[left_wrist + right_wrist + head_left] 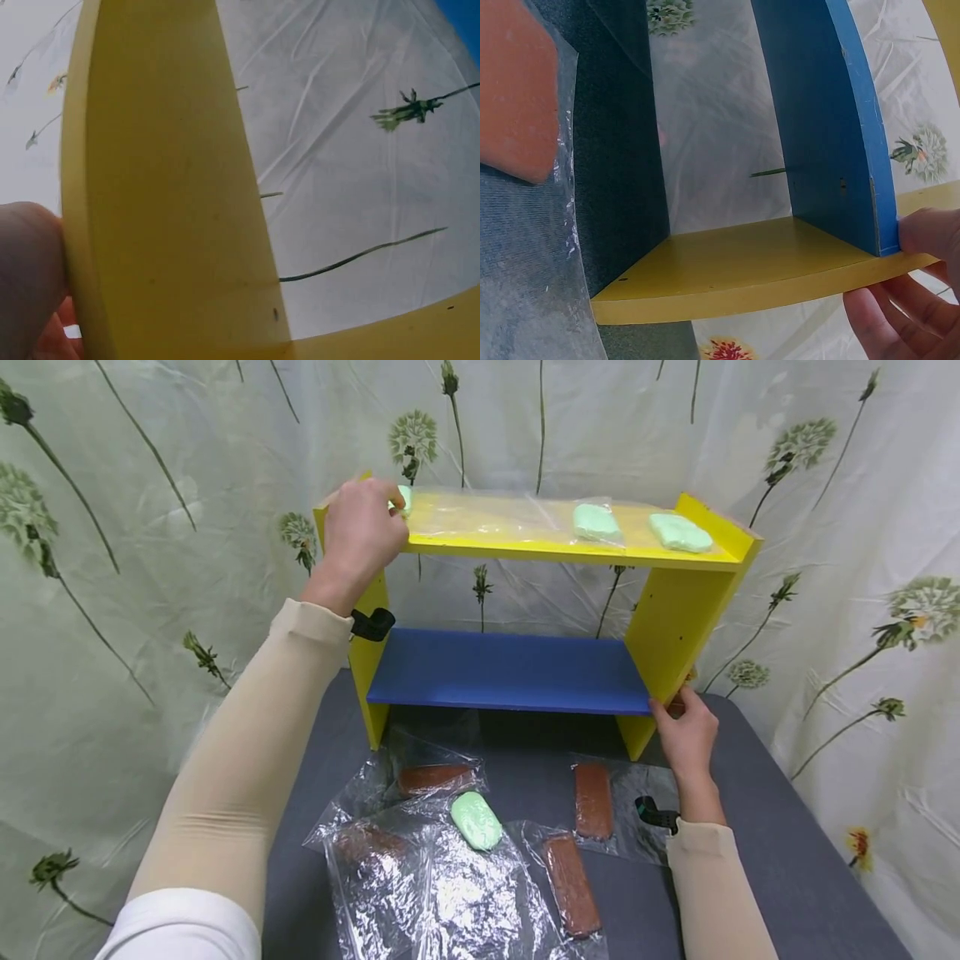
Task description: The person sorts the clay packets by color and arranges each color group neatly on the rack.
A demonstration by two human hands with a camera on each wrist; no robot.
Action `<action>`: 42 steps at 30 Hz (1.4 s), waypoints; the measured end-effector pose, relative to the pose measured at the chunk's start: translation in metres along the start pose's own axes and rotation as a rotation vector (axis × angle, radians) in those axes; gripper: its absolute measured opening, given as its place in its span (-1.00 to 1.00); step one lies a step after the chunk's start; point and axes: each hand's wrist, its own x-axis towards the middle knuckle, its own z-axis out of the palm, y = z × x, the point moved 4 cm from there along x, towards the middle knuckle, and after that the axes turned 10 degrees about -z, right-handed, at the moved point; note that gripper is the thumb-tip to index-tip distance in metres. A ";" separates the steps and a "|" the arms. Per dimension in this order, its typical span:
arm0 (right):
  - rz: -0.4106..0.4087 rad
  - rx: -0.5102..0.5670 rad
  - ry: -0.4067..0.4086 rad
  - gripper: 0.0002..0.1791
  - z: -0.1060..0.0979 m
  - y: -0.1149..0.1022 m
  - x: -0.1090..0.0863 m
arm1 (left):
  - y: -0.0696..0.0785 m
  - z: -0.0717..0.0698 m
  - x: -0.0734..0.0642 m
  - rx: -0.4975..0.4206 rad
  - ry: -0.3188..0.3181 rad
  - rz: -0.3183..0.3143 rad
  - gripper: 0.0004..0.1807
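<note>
Right hand (690,733) grips flat, yellow-painted panel (670,627); left hand (363,537) (hold unclear) beside mint-green slab (406,498).

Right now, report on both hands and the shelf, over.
Left hand up top, beside green bar, grip unclear. Right hand grips right side panel. Shelf upright; wrapped brown bars lie in front.

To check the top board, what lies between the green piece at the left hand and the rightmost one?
Clear plastic and another green piece; the head view shows this.
</note>
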 end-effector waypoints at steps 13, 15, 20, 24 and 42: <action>-0.009 0.015 0.015 -0.66 0.000 0.001 0.000 | 0.000 -0.007 -0.011 0.058 0.023 0.024 -0.76; -0.010 0.016 0.013 -0.65 0.000 0.002 0.000 | 0.000 -0.009 -0.013 0.051 0.028 0.032 -0.74; -0.008 0.019 0.010 -0.64 0.001 0.003 0.001 | -0.002 -0.010 -0.017 0.003 0.053 0.086 -0.68; -0.002 0.023 0.006 -0.64 0.000 0.002 0.001 | -0.004 -0.010 -0.019 -0.084 0.079 0.139 -0.65; 0.007 0.016 -0.017 -0.64 -0.002 0.002 -0.001 | -0.017 -0.014 -0.058 -0.354 0.214 0.399 -0.71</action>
